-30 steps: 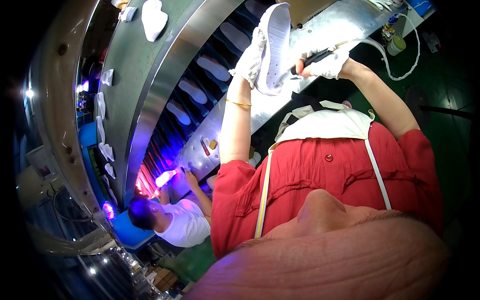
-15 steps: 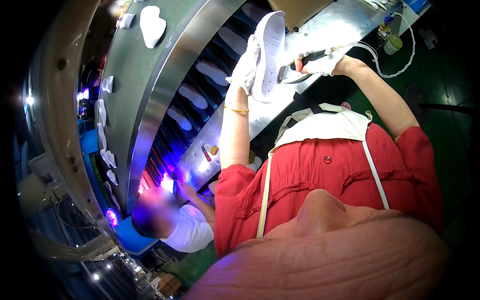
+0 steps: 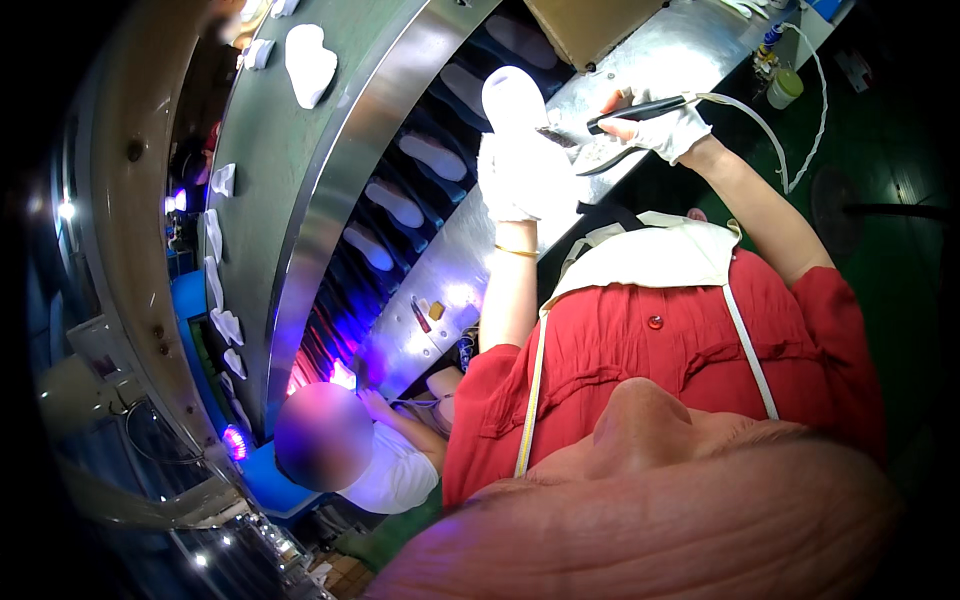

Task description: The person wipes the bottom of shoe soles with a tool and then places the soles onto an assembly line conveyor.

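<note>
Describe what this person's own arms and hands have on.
The left hand and right hand wear white gloves; some right fingertips show uncovered. A thin gold-coloured bangle circles the left wrist. Short red sleeves leave both forearms bare.

Both the left hand and the right hand wore plain white gloves. The shoe sole was white, the tool black, and its hose whitish. A gold bangle circled the left wrist. The shirt was solid red under a cream apron; one strap was white with a yellow stripe, the other white. The tabletop was silver, glaring white in places; the cardboard box was brown. White pieces dotted a dull green belt. Pale lilac shoe shapes made a repeating row over blue-black slats. A nearby person's top was white, amid violet and pink light.
</note>
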Available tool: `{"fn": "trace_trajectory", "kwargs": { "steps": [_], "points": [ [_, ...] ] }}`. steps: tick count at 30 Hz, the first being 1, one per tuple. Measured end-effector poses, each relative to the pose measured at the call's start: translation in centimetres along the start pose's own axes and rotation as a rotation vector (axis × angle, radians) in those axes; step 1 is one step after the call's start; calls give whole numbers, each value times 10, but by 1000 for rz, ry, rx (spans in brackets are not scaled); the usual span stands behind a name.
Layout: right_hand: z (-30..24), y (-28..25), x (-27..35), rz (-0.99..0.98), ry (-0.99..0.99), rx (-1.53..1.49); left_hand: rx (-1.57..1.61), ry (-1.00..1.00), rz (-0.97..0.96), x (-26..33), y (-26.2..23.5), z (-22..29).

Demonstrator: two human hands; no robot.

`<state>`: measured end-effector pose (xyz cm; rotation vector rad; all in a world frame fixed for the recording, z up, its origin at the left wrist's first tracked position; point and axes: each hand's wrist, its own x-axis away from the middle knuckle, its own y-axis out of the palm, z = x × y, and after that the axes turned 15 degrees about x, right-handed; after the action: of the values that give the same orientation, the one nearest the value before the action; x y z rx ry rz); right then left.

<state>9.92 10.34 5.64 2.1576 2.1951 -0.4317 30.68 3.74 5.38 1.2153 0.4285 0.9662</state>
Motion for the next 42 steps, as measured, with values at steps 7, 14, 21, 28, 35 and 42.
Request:
{"fn": "trace_trajectory", "kwargs": {
  "steps": [7,14,21,28,35,42],
  "points": [
    [3,6,-21,282,-143,386,84,-30,-17,9,4,-48],
    [-16,20,0,86,-129,136,98,-11,-26,6,-5,-52],
    [-16,27,9,71,-462,473,91,52,-46,-5,-14,-45],
    [-22,27,15,16,-545,512,98,149,-55,-14,-28,-30],
    [-14,29,23,-57,-277,260,119,185,-45,-23,-31,-18],
    [-7,18,13,-162,-12,130,403,94,-152,-7,-8,-18]
  ]
}}
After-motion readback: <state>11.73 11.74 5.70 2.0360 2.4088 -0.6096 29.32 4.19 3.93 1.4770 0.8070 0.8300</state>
